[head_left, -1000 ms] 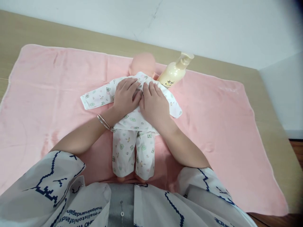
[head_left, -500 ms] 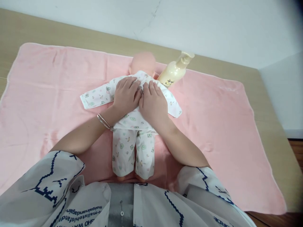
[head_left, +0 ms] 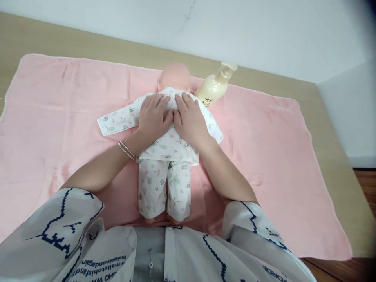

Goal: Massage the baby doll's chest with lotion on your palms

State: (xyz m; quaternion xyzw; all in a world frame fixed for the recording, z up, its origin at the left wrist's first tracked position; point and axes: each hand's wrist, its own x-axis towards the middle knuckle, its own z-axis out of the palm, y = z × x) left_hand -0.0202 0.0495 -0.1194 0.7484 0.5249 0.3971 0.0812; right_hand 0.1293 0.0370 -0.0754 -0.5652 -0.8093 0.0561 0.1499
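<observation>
A baby doll (head_left: 176, 76) in a white long-sleeved top (head_left: 169, 145) and matching trousers (head_left: 152, 188), printed with small green and pink figures, lies stretched out with no face showing. My left hand (head_left: 154, 115) rests flat on the left side of its upper body, fingers toward the shoulder. Lying on the right side of the top is my right hand (head_left: 190, 119), its fingers also extended. The two thumbs meet, or nearly meet, over the middle. Both palms are hidden against the cloth. Neither hand grips anything.
The doll lies on a pink blanket (head_left: 264, 156) spread over a wooden table (head_left: 337, 156). A cream pump bottle (head_left: 214, 88) leans or lies at the right of the doll's head. A white wall (head_left: 264, 35) rises behind the table.
My fingers have spread apart from the middle, and the right hand has shifted slightly up the doll's top. The thumbs now point toward each other. The camera view has moved slightly.
</observation>
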